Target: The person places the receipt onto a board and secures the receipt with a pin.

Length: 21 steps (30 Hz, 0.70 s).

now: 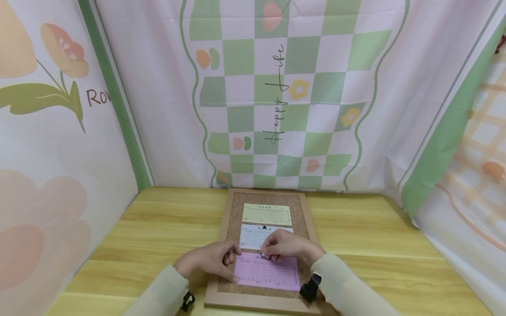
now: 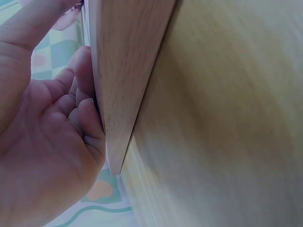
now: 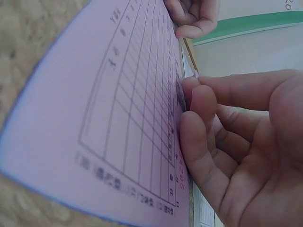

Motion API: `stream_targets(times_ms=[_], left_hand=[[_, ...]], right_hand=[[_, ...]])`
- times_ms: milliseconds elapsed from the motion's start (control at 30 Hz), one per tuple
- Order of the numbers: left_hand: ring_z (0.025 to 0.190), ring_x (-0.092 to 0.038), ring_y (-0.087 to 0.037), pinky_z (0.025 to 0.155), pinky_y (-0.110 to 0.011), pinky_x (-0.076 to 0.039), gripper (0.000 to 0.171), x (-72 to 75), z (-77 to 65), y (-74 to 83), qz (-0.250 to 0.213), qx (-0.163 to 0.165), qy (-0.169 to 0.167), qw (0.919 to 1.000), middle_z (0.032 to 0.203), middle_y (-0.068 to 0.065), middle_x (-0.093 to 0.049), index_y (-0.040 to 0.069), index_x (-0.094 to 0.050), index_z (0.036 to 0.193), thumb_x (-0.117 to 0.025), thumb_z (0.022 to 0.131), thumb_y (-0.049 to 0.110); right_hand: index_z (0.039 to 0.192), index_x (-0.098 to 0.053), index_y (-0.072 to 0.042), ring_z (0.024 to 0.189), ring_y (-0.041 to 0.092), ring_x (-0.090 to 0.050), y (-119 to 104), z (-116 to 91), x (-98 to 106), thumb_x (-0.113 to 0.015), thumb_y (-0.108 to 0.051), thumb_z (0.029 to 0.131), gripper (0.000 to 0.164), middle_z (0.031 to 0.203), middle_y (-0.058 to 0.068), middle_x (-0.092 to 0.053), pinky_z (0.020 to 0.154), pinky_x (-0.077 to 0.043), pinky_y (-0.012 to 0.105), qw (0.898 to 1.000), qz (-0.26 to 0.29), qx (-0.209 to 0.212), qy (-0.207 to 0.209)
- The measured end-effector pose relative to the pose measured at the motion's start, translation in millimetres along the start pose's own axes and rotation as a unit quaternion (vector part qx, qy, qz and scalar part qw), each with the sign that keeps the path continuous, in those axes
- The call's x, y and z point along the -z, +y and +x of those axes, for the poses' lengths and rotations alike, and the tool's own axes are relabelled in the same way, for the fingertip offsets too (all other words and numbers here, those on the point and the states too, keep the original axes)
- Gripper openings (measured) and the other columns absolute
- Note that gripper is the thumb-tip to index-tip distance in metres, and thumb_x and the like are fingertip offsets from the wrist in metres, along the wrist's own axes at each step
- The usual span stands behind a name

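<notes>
A pink printed slip [image 1: 269, 273] lies on the lower part of a framed cork board [image 1: 226, 287]. My left hand [image 1: 215, 260] rests at the slip's left edge, thumb near the lower corner and index finger near the upper one. In the left wrist view, its other fingers bend against the side of the wooden frame [image 2: 128, 71]. At the slip's top edge, my right hand [image 1: 282, 245] pinches a small pale push pin [image 3: 196, 74] between thumb and index finger; the fingers mostly hide it. Its remaining fingers touch the pink slip [image 3: 128, 94].
Above the pink slip are a white slip [image 1: 250, 237], partly behind my right hand, with a black pin [image 1: 264, 227] at its top, and a yellow slip [image 1: 266, 214]. The board lies on a wooden table [image 1: 158, 228]. Patterned curtains [image 1: 166, 87] hang behind and beside it.
</notes>
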State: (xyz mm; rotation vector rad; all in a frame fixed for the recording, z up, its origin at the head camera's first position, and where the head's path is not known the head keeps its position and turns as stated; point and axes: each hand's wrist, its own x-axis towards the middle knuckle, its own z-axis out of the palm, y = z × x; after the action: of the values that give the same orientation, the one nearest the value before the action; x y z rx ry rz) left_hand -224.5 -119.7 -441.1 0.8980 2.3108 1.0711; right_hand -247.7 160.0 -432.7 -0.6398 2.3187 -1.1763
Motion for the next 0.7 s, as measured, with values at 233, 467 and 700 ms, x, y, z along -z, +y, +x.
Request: stream_targets(times_ms=[233, 467, 700], left_hand=[[0.076, -0.046, -0.006, 0.068, -0.021, -0.040, 0.053, -0.4, -0.9, 1.7, 0.001, 0.003, 0.004, 1.0000, 0.087, -0.001, -0.053, 0.008, -0.055, 0.117, -0.089, 0.076, 0.015], [0.076, -0.046, -0.007, 0.068, -0.021, -0.040, 0.054, -0.6, -2.5, 3.6, -0.002, 0.003, 0.005, 1.0000, 0.087, -0.001, -0.053, 0.007, -0.055, 0.117, -0.088, 0.076, 0.014], [0.076, -0.047, -0.007, 0.069, -0.022, -0.041, 0.054, -1.1, -1.7, 2.1, -0.005, 0.006, 0.006, 1.0000, 0.087, -0.001, -0.053, 0.008, -0.055, 0.117, -0.089, 0.075, 0.015]], right_hand=[[0.090, -0.074, -0.005, 0.063, 0.013, -0.061, -0.7, 1.8, -2.2, -0.070, -0.011, 0.093, 0.007, 0.074, 0.003, -0.066, 0.059, -0.053, 0.029, 1.000, -0.002, -0.014, 0.008], [0.090, -0.074, -0.005, 0.062, 0.012, -0.060, -2.1, 1.8, -4.0, -0.069, -0.010, 0.093, 0.008, 0.073, 0.003, -0.066, 0.058, -0.052, 0.028, 1.000, -0.001, -0.014, 0.014], [0.089, -0.074, -0.004, 0.061, 0.012, -0.059, -3.5, 0.6, -4.8, -0.069, -0.009, 0.093, 0.008, 0.073, 0.003, -0.066, 0.057, -0.052, 0.027, 1.000, 0.000, -0.017, 0.018]])
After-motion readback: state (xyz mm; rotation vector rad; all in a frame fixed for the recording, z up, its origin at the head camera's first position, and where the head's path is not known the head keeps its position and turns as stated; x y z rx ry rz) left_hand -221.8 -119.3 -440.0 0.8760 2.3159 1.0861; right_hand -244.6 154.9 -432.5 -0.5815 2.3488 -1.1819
